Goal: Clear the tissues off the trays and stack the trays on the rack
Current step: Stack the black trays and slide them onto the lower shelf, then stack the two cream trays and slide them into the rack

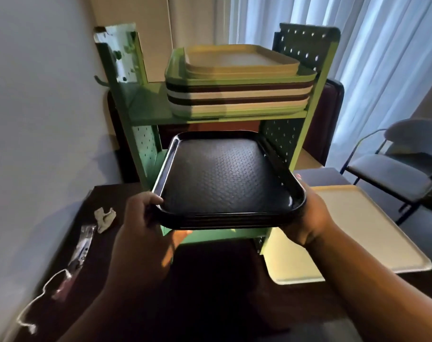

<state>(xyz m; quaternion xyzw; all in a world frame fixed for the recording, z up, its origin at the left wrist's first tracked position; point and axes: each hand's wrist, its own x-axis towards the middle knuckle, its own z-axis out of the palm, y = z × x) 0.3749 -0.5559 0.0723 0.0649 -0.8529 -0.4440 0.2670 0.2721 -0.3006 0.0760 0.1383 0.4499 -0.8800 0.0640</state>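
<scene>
Head view: we judge the task well along; our left hand [138, 218] and right hand [308, 215] grip the near corners of a stack of black trays [222, 174], fingers clenched on the rim, its far end over the lower shelf of the green rack [316, 99]; mixed trays [237, 95] already fill the upper shelf; one cream tray [358, 233] still lies bare on the dark table [222, 280], right of the rack; a crumpled tissue [105, 218] sits left, near a plastic wrapper [83, 245]; curtains [358, 45] and a chair [392, 169] stand beyond.
</scene>
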